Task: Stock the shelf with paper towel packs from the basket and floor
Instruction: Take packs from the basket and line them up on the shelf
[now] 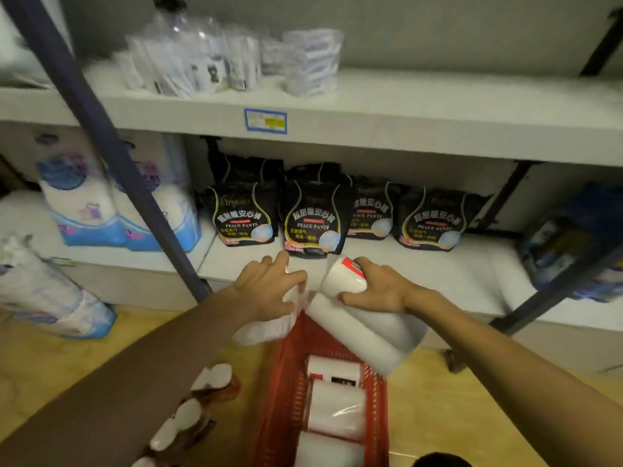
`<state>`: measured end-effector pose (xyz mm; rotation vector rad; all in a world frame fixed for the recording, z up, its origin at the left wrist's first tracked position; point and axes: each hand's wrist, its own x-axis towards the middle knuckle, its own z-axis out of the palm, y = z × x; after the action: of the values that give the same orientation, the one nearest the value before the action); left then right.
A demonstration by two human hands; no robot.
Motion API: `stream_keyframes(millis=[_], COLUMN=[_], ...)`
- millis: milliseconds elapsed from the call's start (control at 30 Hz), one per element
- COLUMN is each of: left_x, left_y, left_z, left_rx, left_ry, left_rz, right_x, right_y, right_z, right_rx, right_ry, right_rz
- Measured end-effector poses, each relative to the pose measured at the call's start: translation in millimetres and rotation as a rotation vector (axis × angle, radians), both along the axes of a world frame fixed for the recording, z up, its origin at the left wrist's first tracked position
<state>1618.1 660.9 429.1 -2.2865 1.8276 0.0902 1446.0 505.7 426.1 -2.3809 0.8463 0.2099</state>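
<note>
My left hand (269, 288) grips a white paper towel pack (266, 326) by its wrapper, just above the front edge of the lower shelf (448, 274). My right hand (377, 291) holds a second white pack (364, 335) of rolls with a red label on top, tilted over the red basket (286, 382). Both packs hang between the basket and the shelf edge. More white packs (337, 409) lie inside the basket. Brown-wrapped packs (188, 419) lie on the yellow floor to its left.
Black "Peace Pants" bags (313, 214) stand at the back of the lower shelf. Blue-and-white tissue packs (111, 203) sit at the left, one more (43, 294) on the floor. A dark diagonal shelf post (111, 146) crosses left. Clear packets (236, 62) are on the upper shelf.
</note>
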Motion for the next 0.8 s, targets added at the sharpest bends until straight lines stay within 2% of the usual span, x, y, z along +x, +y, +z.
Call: stream_keyframes(millis=[267,800], left_x=[3,23], left_y=[-17,10], left_z=[144,368], left_rx=[-0.019,-0.069], left_ry=[-0.003,0.035], left_rz=[-0.036,-0.083], right_x=[-1,2], right_y=[-12,20], right_z=[151,397], right_rx=[-0.065,-0.134], right_ry=[-0.084,-0.177], right_rz=[-0.007,-0.085])
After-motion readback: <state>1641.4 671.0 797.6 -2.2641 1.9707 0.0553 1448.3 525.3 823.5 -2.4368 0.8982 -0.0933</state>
